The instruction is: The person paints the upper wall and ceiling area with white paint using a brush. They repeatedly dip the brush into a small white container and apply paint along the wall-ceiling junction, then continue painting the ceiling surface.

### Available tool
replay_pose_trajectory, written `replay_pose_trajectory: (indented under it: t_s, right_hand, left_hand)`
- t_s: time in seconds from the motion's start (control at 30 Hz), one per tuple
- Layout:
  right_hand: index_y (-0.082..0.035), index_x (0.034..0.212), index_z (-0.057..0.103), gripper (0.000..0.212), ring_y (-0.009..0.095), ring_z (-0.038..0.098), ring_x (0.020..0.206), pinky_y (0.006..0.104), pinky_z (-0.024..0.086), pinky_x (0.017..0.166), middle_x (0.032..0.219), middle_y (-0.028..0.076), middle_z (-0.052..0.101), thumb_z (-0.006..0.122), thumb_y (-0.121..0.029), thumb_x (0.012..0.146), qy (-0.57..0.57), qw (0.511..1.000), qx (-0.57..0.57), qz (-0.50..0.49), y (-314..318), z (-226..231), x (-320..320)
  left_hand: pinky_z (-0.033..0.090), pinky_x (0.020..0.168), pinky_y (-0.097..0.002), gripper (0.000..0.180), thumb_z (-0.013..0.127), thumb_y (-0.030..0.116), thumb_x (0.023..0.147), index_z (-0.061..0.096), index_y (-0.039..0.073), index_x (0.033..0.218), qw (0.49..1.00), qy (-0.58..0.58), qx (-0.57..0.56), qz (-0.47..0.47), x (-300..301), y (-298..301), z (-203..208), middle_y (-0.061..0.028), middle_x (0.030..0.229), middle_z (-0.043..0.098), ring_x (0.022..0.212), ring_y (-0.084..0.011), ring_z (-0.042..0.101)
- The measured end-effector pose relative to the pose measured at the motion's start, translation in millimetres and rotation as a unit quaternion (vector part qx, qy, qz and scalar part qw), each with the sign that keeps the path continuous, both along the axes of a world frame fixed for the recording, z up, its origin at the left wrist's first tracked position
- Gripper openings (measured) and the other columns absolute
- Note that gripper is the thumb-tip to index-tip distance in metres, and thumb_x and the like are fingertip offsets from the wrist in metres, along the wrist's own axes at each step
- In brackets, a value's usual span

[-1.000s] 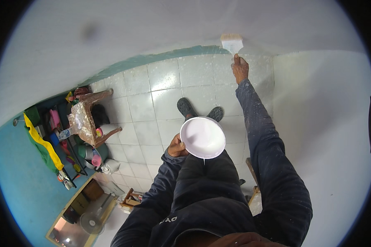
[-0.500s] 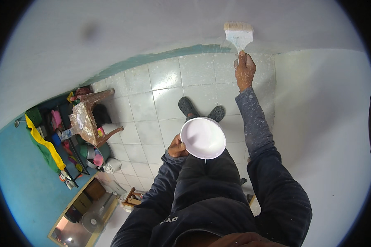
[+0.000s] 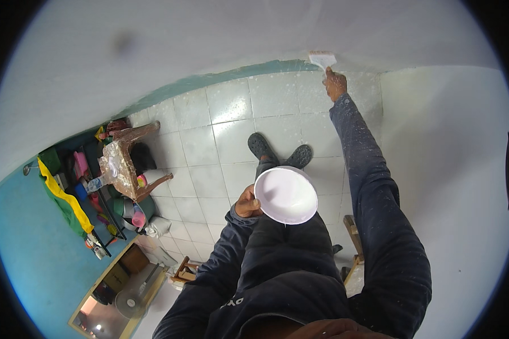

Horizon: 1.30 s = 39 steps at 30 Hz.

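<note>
My right hand grips the handle of a wide, flat paintbrush, its arm stretched far forward. The bristles are against the lower part of the wall, which is whitish with a blue-green strip along its foot. Close to my body, my left hand holds a round white bowl by its left rim, thumb on the edge. Whitish paint lies in the bowl. Paint specks dot my right sleeve and hand.
A paint-spattered stool stands on the left beside a cluttered rack. Pale floor tiles carry white splashes. A white wall rises close on my right. Wooden furniture shows behind my right arm, and a fan at lower left.
The paintbrush has come down the wall toward the floor, tilting so its bristles foreshorten. My right arm has followed it. The bowl has shifted slightly right and nearer to me.
</note>
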State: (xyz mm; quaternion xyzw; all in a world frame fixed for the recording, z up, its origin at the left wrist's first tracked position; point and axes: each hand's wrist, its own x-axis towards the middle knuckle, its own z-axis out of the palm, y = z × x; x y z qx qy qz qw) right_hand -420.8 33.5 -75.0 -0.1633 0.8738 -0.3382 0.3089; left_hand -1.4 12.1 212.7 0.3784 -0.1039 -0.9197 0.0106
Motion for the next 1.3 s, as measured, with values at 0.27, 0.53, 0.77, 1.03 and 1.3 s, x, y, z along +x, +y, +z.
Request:
replay_pose_trajectory:
  t_s: [0.27, 0.53, 0.77, 1.03, 1.3]
  right_hand:
    - [-0.002, 0.079, 0.061, 0.052, 0.009, 0.04, 0.054, 0.0253, 0.035, 0.05, 0.063, -0.001, 0.048, 0.053, -0.049, 0.1, -0.017, 0.988, -0.085, -0.131, -28.8, 164.8, 36.7]
    - [0.001, 0.094, 0.061, 0.049, 0.007, 0.042, 0.057, 0.0246, 0.037, 0.052, 0.066, 0.0, 0.047, 0.054, -0.046, 0.101, -0.038, 0.975, -0.178, -0.127, -18.6, 150.2, 50.4]
    - [0.003, 0.081, 0.061, 0.076, 0.02, 0.052, 0.058, 0.0367, 0.044, 0.057, 0.063, 0.009, 0.051, 0.034, -0.066, 0.1, 0.092, 0.995, -0.019, 0.033, -30.3, 137.8, 39.3]
    - [0.003, 0.1, 0.062, 0.047, 0.007, 0.046, 0.057, 0.0237, 0.038, 0.05, 0.07, 0.0, 0.052, 0.051, -0.043, 0.102, 0.022, 0.966, -0.248, -0.069, -45.6, 244.3, 74.6]
    - [0.003, 0.101, 0.061, 0.047, 0.014, 0.054, 0.069, 0.0312, 0.044, 0.062, 0.076, 0.008, 0.057, 0.045, -0.041, 0.102, 0.001, 0.969, -0.236, -0.071, -73.8, 208.7, 56.1]
  left_hand:
    - [0.05, 0.097, -0.0408, 0.096, 0.085, 0.041, 0.073, 0.037, -0.005, 0.143, 1.0, 0.004, -0.007, -0.015, -2.6, 0.1, 1.5, -0.0182, 0.13, 0.057, 0.117, -0.029, 0.06]
    - [0.051, 0.096, -0.0425, 0.08, 0.081, 0.034, 0.077, 0.045, -0.006, 0.136, 0.998, 0.061, 0.003, 0.018, -10.6, -8.5, 10.5, -0.0193, 0.125, 0.06, 0.113, -0.0303, 0.062]
    - [0.052, 0.095, -0.0455, 0.047, 0.074, 0.015, 0.084, 0.059, -0.008, 0.122, 0.99, 0.096, 0.028, 0.1, -15.8, -12.6, 21.1, -0.0214, 0.116, 0.067, 0.106, -0.0336, 0.067]
    - [0.051, 0.096, -0.0425, 0.096, 0.084, 0.041, 0.074, 0.035, -0.006, 0.143, 1.0, 0.016, -0.011, 0.006, 8.4, 6.2, -2.6, -0.0198, 0.131, 0.055, 0.117, -0.0307, 0.059]
    - [0.052, 0.095, -0.042, 0.095, 0.085, 0.042, 0.073, 0.039, -0.005, 0.142, 0.999, 0.03, -0.005, 0.02, 11.4, 8.1, -5.5, -0.0182, 0.129, 0.058, 0.115, -0.0296, 0.061]
